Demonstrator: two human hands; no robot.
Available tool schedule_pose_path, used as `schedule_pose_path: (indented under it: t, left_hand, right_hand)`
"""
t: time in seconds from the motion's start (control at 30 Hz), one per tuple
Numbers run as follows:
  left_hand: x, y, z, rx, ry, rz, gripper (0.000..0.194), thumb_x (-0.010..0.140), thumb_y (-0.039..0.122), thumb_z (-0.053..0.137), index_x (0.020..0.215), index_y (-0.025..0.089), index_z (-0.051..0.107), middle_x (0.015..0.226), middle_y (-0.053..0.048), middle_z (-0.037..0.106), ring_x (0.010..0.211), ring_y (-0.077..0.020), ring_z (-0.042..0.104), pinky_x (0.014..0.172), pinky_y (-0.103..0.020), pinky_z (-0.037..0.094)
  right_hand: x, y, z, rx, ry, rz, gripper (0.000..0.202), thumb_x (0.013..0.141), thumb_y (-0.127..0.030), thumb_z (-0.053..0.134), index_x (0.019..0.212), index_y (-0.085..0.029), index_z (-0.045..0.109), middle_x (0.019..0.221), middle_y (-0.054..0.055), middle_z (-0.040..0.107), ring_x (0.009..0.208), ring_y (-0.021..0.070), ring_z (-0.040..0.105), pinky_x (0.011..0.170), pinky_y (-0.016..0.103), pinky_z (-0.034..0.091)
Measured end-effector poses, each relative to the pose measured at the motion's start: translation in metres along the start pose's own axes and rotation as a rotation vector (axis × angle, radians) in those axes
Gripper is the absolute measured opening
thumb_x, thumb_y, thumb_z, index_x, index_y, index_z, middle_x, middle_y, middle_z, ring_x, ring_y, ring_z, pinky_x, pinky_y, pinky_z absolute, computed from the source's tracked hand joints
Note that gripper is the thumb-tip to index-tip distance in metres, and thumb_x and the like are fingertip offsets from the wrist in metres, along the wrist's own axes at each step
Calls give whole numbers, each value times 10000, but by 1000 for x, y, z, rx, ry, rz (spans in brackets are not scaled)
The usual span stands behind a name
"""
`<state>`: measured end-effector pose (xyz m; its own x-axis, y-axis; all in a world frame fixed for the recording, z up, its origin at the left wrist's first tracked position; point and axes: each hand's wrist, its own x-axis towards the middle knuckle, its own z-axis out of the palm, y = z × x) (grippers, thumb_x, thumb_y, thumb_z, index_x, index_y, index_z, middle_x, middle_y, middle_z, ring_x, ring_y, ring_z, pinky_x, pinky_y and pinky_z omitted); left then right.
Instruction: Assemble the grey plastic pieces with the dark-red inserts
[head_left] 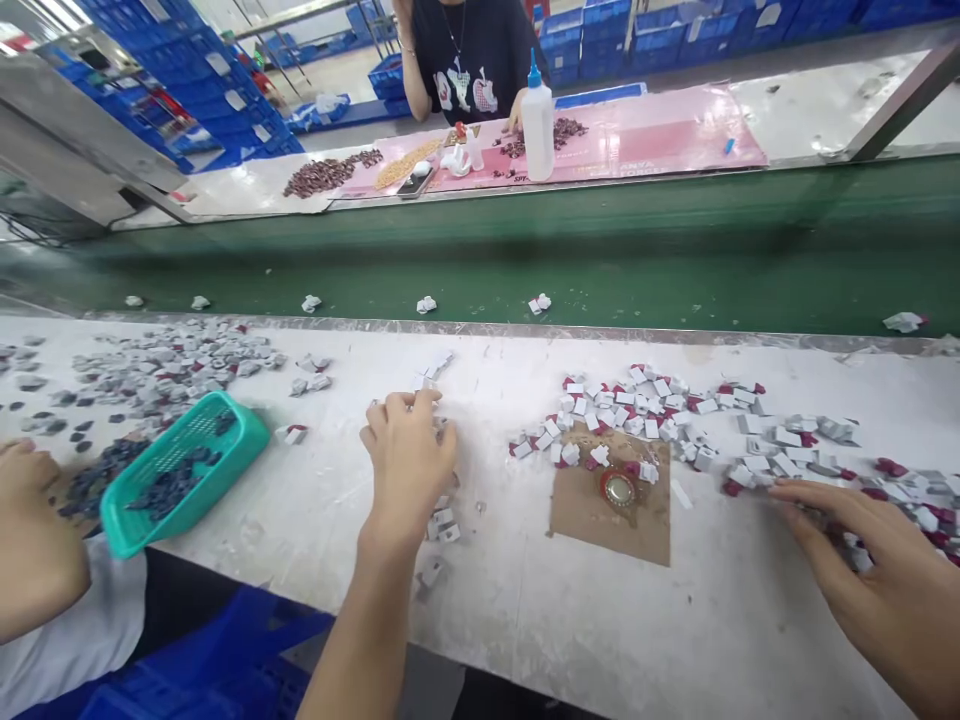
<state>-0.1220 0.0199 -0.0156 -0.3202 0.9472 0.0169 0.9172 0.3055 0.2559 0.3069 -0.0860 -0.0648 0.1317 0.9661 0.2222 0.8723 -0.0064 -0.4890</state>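
In the head view my left hand [409, 450] is palm down at the middle of the table, fingers bent and thumb apart, over a short row of small light-grey pieces [444, 525]. Its fingertips are partly hidden. My right hand [877, 570] lies at the near edge of a pile of small white and dark-red pieces [787, 462], fingers stretched and thumb apart. Some pieces show between its thumb and fingers. Between my hands is a brown cardboard square [611, 535] bearing a small round cap [619, 488], with pieces of the pile over its far edge.
A teal basket [247, 435] of dark pieces stands at left, near another person's arm [37, 550] and a grey-red heap [172, 370]. Beyond runs a green conveyor belt [712, 260] carrying several small pieces. Across it, a person [469, 60] sits behind a white squeeze bottle [538, 130].
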Motion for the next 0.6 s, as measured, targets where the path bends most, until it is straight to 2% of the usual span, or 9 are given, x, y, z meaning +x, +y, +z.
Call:
schedule_pose_path:
  t: [0.1,0.17,0.27,0.33,0.43,0.53,0.6]
  left_hand:
    - [3,-7,4,-50,-30,10,224,918,204,646,1075,242,801,1254,-214,753,1318,-506,588,1162,-714,463]
    - [4,-7,6,-95,-39,21,169,918,203,629,985,255,776,1176,-195,783,1290,-494,612,1160,-721,468]
    - [-2,-1,3,-194,-64,50,188,964,289,622,1055,246,780,1123,-160,799,1172,-419,697,1107,-631,545]
    - [-10,6,1,-311,-117,70,266,1008,421,633,1141,253,791,1114,-119,813,1030,-335,749,962,-494,613]
    - [-24,18,2,-558,-215,51,360,1005,588,680,1107,268,807,1014,-70,827,870,-262,748,769,-377,586]
    - [-34,25,12,-689,-250,14,357,964,598,730,1021,253,805,911,-56,812,810,-245,727,761,-370,564]
    - [-39,28,19,-687,-248,-5,353,933,586,758,1037,252,799,946,-63,823,842,-254,746,778,-376,566]
  right_hand:
    - [6,-10,-5,14,66,21,424,1108,-723,513,1096,-387,771,1171,130,875,1184,457,806,988,688,641]
    - [8,-17,-11,24,117,95,337,1102,-697,566,1135,-444,785,1208,137,872,1207,446,816,1002,665,655]
    - [4,-26,-17,118,148,246,303,1065,-674,697,1239,-464,830,1263,132,877,1138,405,856,917,576,700]
    - [-1,-32,-17,233,109,282,383,1049,-667,750,1300,-396,853,1261,116,885,1078,384,873,888,541,721]
    - [-10,-45,-10,368,-7,178,364,1091,-583,749,1339,-340,856,1264,86,882,1039,336,860,893,490,716]
    - [-16,-60,0,439,-134,75,240,1124,-480,729,1231,-333,886,1201,82,881,961,299,835,842,444,694]
    - [-19,-66,6,468,-181,92,235,1129,-472,719,1165,-313,889,1135,86,877,895,285,817,804,437,687]
